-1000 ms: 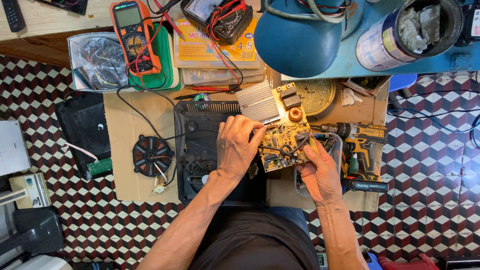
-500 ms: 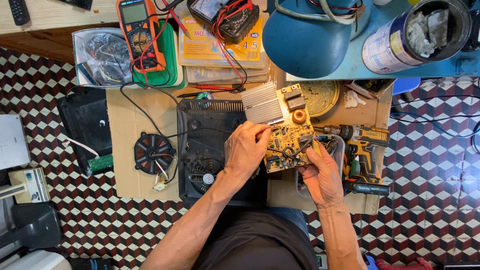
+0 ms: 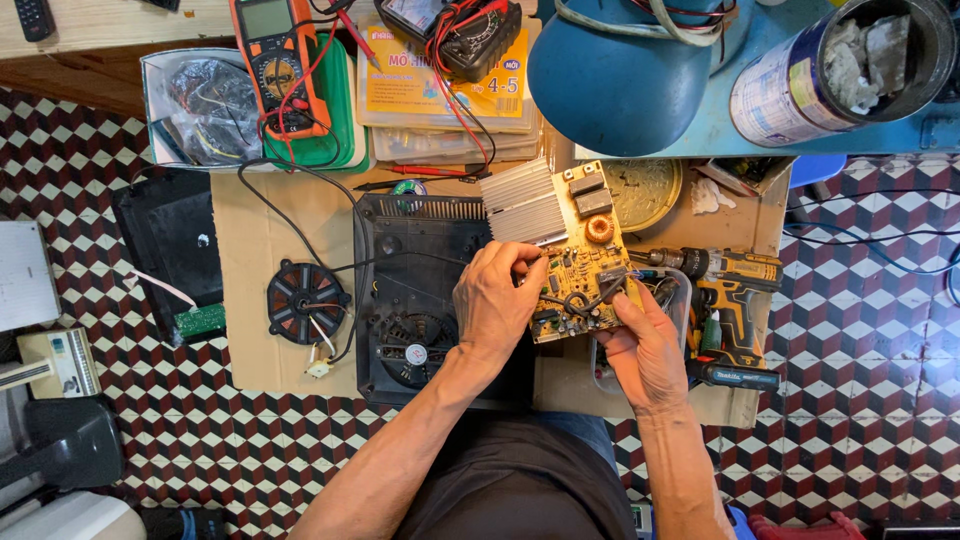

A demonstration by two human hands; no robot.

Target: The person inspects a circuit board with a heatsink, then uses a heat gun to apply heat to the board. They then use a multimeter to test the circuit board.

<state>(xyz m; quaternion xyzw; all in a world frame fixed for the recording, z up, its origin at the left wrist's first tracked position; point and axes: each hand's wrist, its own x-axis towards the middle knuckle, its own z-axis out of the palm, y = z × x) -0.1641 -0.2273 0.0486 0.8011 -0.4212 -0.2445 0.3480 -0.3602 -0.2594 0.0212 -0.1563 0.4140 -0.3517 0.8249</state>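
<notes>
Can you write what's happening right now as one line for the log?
left hand: holds circuit board left edge | right hand: holds its right side | board: lifted over open black casing | drill: lying right

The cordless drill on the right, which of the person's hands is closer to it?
Right. The right hand, gripping the circuit board's lower right edge, sits just beside the yellow cordless drill. The left hand holds the board's left side, farther from the drill, over the black appliance housing.

circuit board (image 3: 580,262) right of housing (image 3: 415,300), drill (image 3: 725,300) further right
</notes>
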